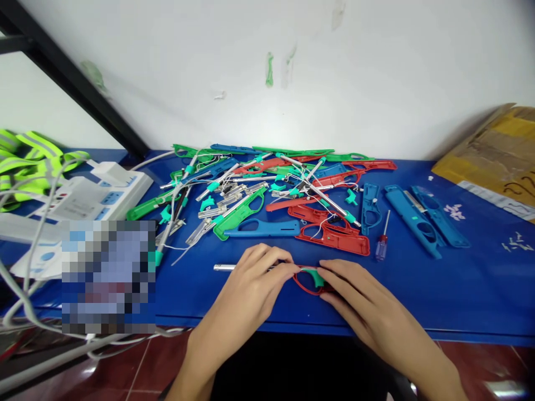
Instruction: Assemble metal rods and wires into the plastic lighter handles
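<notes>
Near the table's front edge, a red lighter casing (307,285) with a green trigger (316,277) lies between my hands. A silver metal tube (223,267) sticks out to the left from under my left hand (261,281). My left fingers are pressed together on the left end of the casing. My right hand (355,289) grips its right end, fingers above and thumb below. Much of the casing is hidden by both hands. Just beyond lie a blue casing half (267,228) and a red casing half (338,239).
Behind my hands spreads a pile of casing halves, metal tubes (334,203), green triggers (351,196) and wires. A screwdriver (381,245) and blue casings (412,220) lie to the right, before a cardboard box (493,161). Power strips (112,192) with cables stand at left.
</notes>
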The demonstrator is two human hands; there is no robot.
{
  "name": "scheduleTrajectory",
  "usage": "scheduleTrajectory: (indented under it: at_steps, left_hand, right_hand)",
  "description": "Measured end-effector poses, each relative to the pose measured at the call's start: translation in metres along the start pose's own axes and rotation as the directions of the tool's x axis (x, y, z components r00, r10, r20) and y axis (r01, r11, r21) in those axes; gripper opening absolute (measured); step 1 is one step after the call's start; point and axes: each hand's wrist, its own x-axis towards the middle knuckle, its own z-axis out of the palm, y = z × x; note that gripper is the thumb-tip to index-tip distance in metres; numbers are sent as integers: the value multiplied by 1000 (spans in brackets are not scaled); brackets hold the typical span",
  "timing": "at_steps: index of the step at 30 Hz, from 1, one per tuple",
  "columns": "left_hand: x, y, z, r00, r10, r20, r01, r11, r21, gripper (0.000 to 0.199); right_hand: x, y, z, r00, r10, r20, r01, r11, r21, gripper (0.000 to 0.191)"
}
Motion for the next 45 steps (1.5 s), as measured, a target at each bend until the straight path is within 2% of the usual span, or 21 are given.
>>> scheduleTrajectory:
  at_steps: [9, 15, 20, 24, 31, 41, 45]
  left_hand:
    - [-1, 1, 0, 1000, -6, -4, 6, 1000, 25, 26]
    - [-2, 2, -1, 1000, -17, -19, 18, 999, 40, 26]
    - [-4, 3, -2, 999, -37, -13, 37, 999, 30, 25]
    - [-5, 3, -3, 999, -40, -18, 41, 999, 36, 27]
    - [-5, 3, -2, 999, -34, -29, 35, 998, 53, 29]
    - [-8, 2, -1, 999, 10, -38, -7, 997, 80, 37]
    - [-7, 3, -1, 999, 23, -42, -20, 997, 69, 27]
  right_hand:
    - [-2, 1, 0, 1000, 5, 4, -6, 1000, 29, 33]
    - [1, 3, 1, 1000, -7, -4, 7, 1000, -9, 32]
    - [-3, 4, -5, 996, -26, -86, 24, 999, -26, 32]
    - [-18, 6, -8, 993, -2, -121, -5, 999, -53, 40]
    - [-40, 12, -6, 999, -9, -37, 6, 997, -75, 66]
    - [-49, 10, -2, 995, 76, -60, -74, 997, 34, 65]
    - [-50, 12, 4, 993, 73, -88, -72, 997, 15, 66]
